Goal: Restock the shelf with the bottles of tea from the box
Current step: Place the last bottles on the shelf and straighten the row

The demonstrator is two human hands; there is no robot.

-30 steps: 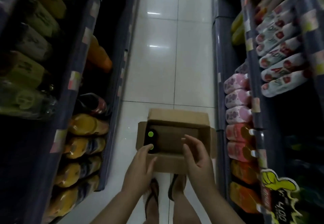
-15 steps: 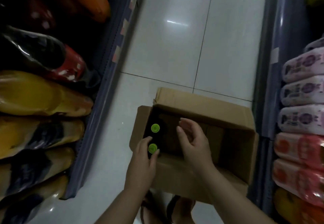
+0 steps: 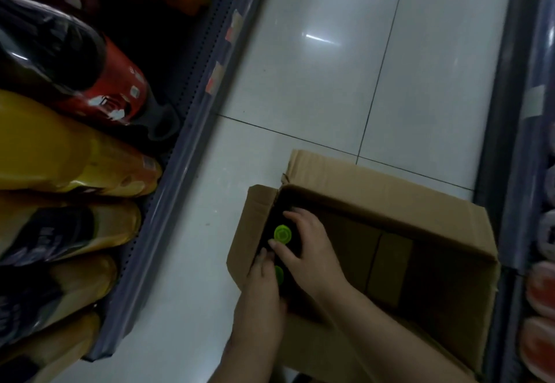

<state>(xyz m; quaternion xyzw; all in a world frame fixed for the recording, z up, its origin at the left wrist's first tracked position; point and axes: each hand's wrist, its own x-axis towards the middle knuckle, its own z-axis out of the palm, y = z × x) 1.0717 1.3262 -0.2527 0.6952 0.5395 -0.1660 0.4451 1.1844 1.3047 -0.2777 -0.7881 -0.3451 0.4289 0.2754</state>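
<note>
Shelf (image 3: 168, 178) at left carried yellow bottles (image 3: 69, 151) lying on their sides. Open cardboard box (image 3: 390, 190) sat on the floor (image 3: 315, 67). Two green-capped tea bottles (image 3: 282, 234) stood at the box's left end. Left hand (image 3: 264, 298) curled around the nearer bottle; right hand (image 3: 309, 250) wrapped the farther one, grip closed.

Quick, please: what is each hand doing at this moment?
Left hand: closing on the near bottle; grip unclear.
Right hand: fingers around the far bottle; grip unclear.
</note>
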